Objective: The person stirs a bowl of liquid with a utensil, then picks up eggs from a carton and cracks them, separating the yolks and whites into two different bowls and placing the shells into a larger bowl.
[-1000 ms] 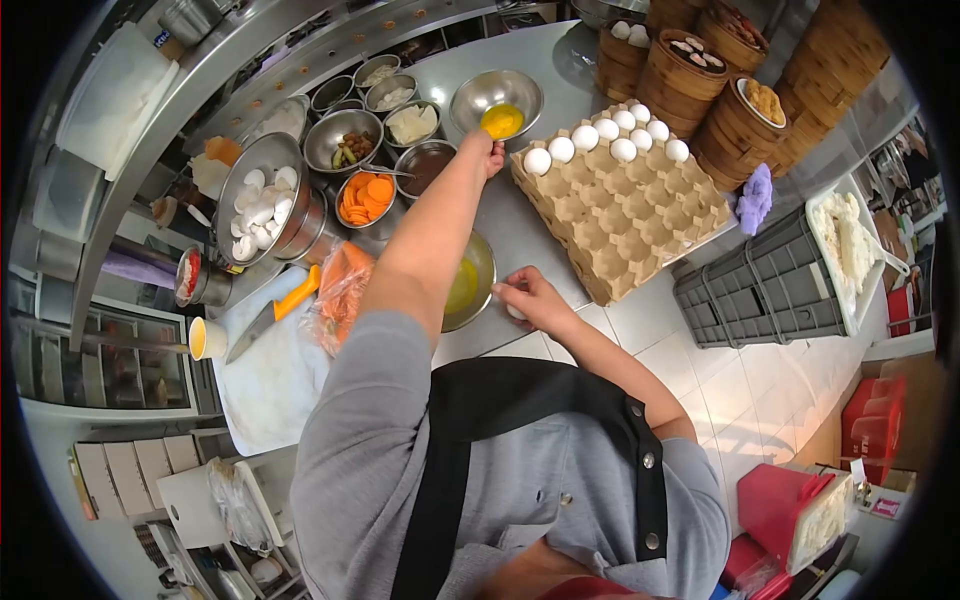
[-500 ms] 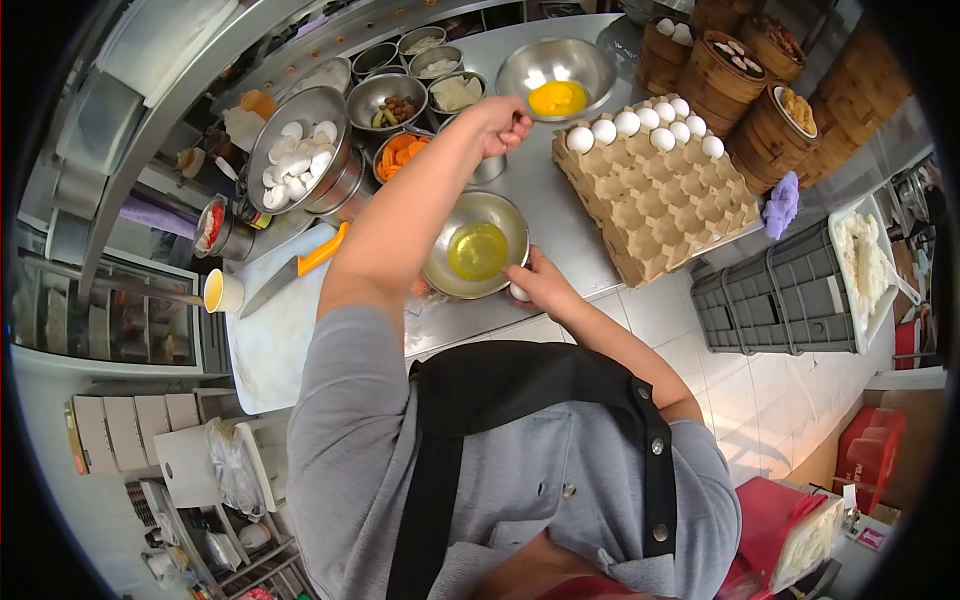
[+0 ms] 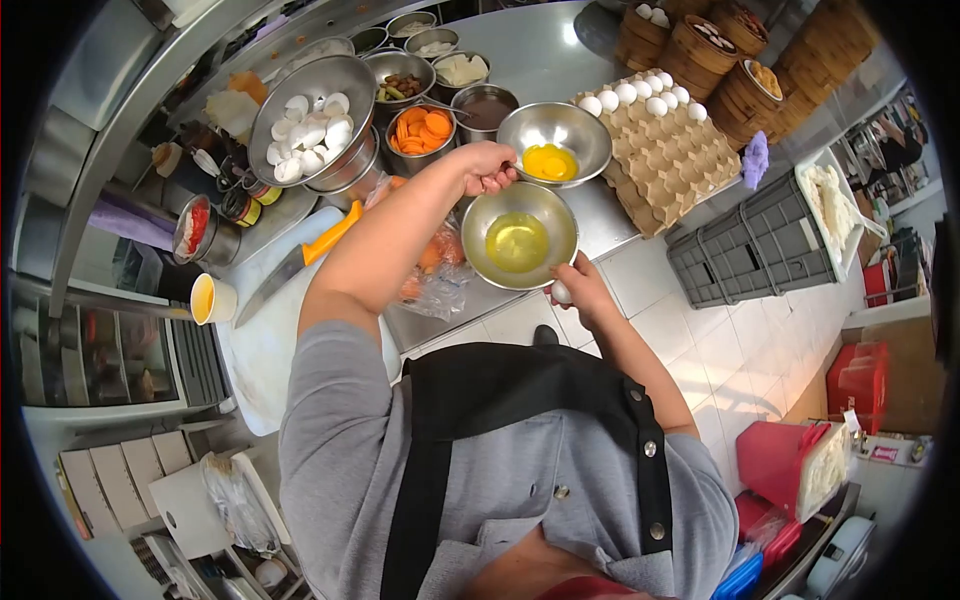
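Pinching yolk bowl [image 3: 533, 121] in left grip [image 3: 488, 167], closer to egg-white bowl [image 3: 475, 236] than before, right grip [image 3: 584, 285] clasping egg [image 3: 561, 293]

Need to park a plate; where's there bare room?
Bare steel counter lies between the metal tubs and bamboo steamers; the white board is bare between knife and left sleeve. Crowded: around the yolk bowl, between left hand and egg tray.
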`<move>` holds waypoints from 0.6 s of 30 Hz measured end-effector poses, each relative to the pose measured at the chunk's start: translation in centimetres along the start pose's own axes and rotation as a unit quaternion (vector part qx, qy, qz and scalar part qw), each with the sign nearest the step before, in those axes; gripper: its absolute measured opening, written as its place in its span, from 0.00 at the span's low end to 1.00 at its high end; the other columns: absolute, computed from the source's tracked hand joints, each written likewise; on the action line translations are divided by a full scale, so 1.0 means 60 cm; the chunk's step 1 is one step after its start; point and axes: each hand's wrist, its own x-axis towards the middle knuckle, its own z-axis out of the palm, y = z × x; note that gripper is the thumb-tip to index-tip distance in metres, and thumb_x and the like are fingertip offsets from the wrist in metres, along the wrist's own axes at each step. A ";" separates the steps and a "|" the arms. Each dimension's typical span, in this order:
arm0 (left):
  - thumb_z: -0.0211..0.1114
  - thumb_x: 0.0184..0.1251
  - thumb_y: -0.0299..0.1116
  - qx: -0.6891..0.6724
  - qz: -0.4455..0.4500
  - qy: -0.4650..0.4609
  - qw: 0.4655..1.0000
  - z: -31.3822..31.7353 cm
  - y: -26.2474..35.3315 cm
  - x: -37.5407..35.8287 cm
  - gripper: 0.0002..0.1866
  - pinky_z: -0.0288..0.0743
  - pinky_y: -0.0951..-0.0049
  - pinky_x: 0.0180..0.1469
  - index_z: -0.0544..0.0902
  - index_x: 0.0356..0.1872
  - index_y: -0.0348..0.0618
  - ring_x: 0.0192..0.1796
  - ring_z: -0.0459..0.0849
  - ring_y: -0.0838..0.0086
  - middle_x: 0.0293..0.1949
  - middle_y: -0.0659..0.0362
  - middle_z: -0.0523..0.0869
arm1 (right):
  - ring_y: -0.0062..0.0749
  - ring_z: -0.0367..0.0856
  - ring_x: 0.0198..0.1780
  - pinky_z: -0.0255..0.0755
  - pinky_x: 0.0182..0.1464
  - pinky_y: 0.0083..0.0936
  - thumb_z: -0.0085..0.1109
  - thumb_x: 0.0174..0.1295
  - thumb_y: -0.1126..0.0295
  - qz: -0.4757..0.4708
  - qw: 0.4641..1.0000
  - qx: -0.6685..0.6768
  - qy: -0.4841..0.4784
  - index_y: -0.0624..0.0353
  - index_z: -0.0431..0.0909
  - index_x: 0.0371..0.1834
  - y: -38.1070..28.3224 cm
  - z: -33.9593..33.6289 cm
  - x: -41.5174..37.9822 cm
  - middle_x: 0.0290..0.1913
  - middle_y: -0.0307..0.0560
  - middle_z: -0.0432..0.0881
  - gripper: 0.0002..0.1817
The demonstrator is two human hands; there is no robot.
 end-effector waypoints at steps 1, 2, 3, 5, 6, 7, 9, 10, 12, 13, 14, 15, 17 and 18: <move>0.52 0.63 0.30 -0.016 0.000 0.010 1.000 -0.001 -0.002 0.000 0.05 0.49 0.87 0.11 0.67 0.34 0.42 0.18 0.63 0.85 0.24 0.62 0.70 | 0.26 0.78 0.23 0.63 0.18 0.18 0.54 0.57 0.63 0.011 1.000 -0.020 0.010 0.65 0.63 0.54 -0.009 -0.002 -0.012 0.28 0.48 0.80 0.25; 0.52 0.63 0.30 -0.014 -0.001 0.005 1.000 -0.005 -0.004 0.003 0.05 0.49 0.87 0.11 0.67 0.34 0.42 0.18 0.63 0.85 0.24 0.62 0.70 | 0.26 0.78 0.23 0.63 0.18 0.18 0.54 0.57 0.63 0.011 1.000 -0.020 0.016 0.65 0.63 0.54 -0.003 -0.010 -0.016 0.28 0.48 0.80 0.25; 0.52 0.63 0.30 -0.013 -0.004 -0.002 1.000 -0.010 -0.005 0.010 0.05 0.50 0.87 0.11 0.67 0.34 0.41 0.18 0.63 0.85 0.24 0.61 0.70 | 0.26 0.78 0.23 0.63 0.18 0.19 0.54 0.57 0.64 0.011 1.000 -0.017 0.016 0.65 0.63 0.55 0.001 -0.017 -0.018 0.29 0.48 0.80 0.25; 0.52 0.63 0.30 -0.014 -0.005 -0.011 1.000 -0.018 -0.009 0.025 0.06 0.50 0.87 0.11 0.67 0.34 0.40 0.18 0.63 0.85 0.24 0.61 0.71 | 0.26 0.79 0.24 0.64 0.18 0.19 0.54 0.56 0.64 0.009 1.000 -0.019 0.006 0.65 0.63 0.56 0.004 -0.027 -0.027 0.31 0.48 0.79 0.26; 0.52 0.63 0.31 0.010 -0.010 -0.017 1.000 -0.020 -0.013 0.032 0.06 0.51 0.87 0.11 0.68 0.34 0.39 0.18 0.64 0.85 0.24 0.61 0.71 | 0.26 0.79 0.24 0.64 0.18 0.19 0.54 0.56 0.64 0.009 1.000 -0.022 0.006 0.65 0.63 0.56 0.002 -0.027 -0.034 0.31 0.48 0.79 0.26; 0.52 0.64 0.31 0.034 -0.016 -0.022 0.999 -0.022 -0.017 0.039 0.06 0.51 0.87 0.11 0.69 0.33 0.39 0.18 0.64 0.84 0.24 0.61 0.71 | 0.26 0.79 0.24 0.65 0.18 0.18 0.54 0.56 0.64 0.008 1.000 -0.025 0.007 0.65 0.64 0.55 0.001 -0.026 -0.039 0.32 0.48 0.79 0.26; 0.53 0.64 0.32 0.055 -0.011 -0.002 0.998 -0.022 -0.022 0.053 0.07 0.51 0.87 0.11 0.69 0.32 0.39 0.18 0.64 0.84 0.24 0.61 0.72 | 0.26 0.79 0.25 0.65 0.19 0.18 0.54 0.56 0.63 0.009 0.999 -0.031 0.003 0.65 0.64 0.55 0.002 -0.026 -0.048 0.32 0.48 0.79 0.25; 0.53 0.65 0.33 0.078 -0.009 0.018 0.997 -0.022 -0.026 0.058 0.08 0.51 0.87 0.11 0.70 0.32 0.39 0.18 0.64 0.84 0.24 0.61 0.72 | 0.26 0.79 0.25 0.65 0.19 0.18 0.55 0.56 0.63 0.006 1.000 -0.021 0.000 0.65 0.65 0.54 0.004 -0.026 -0.050 0.33 0.48 0.79 0.25; 0.56 0.66 0.38 0.065 -0.006 0.034 0.997 -0.019 -0.030 0.054 0.12 0.51 0.87 0.11 0.72 0.31 0.39 0.17 0.64 0.83 0.24 0.61 0.72 | 0.26 0.79 0.25 0.65 0.19 0.18 0.55 0.55 0.63 0.005 1.000 -0.013 -0.016 0.64 0.66 0.54 0.006 -0.029 -0.045 0.34 0.47 0.78 0.25; 0.58 0.65 0.41 0.088 0.009 0.051 0.995 -0.016 -0.030 0.046 0.14 0.50 0.87 0.11 0.72 0.31 0.39 0.17 0.64 0.84 0.24 0.61 0.73 | 0.26 0.79 0.25 0.65 0.19 0.18 0.56 0.55 0.62 0.006 1.000 -0.018 -0.025 0.64 0.66 0.53 0.009 -0.035 -0.040 0.34 0.47 0.78 0.25; 0.59 0.64 0.45 0.111 0.023 0.069 0.991 -0.017 -0.029 0.035 0.16 0.50 0.87 0.11 0.73 0.31 0.39 0.17 0.63 0.85 0.24 0.61 0.73 | 0.26 0.79 0.25 0.66 0.19 0.18 0.56 0.55 0.62 0.007 0.999 -0.022 -0.035 0.63 0.67 0.53 0.011 -0.039 -0.033 0.34 0.47 0.79 0.24; 0.60 0.62 0.50 0.233 0.029 0.111 0.966 -0.021 -0.020 0.011 0.22 0.65 0.81 0.17 0.77 0.38 0.37 0.21 0.72 0.78 0.27 0.58 0.78 | 0.25 0.79 0.24 0.65 0.19 0.17 0.56 0.55 0.61 0.006 0.999 -0.017 -0.033 0.62 0.67 0.52 0.012 -0.040 -0.028 0.32 0.46 0.79 0.24; 0.59 0.62 0.50 0.365 0.160 0.224 0.889 -0.051 -0.049 0.008 0.22 0.71 0.72 0.27 0.77 0.43 0.39 0.28 0.76 0.69 0.31 0.56 0.80 | 0.24 0.78 0.23 0.64 0.19 0.17 0.56 0.55 0.61 0.007 0.998 -0.022 -0.058 0.61 0.68 0.51 0.009 -0.049 -0.018 0.31 0.45 0.79 0.23; 0.58 0.63 0.49 0.488 0.282 0.314 0.764 -0.066 -0.061 0.001 0.22 0.77 0.63 0.37 0.78 0.47 0.40 0.35 0.81 0.60 0.35 0.53 0.83 | 0.24 0.78 0.22 0.63 0.19 0.17 0.56 0.55 0.61 0.004 0.997 -0.026 -0.071 0.60 0.68 0.51 0.007 -0.051 -0.015 0.29 0.45 0.79 0.22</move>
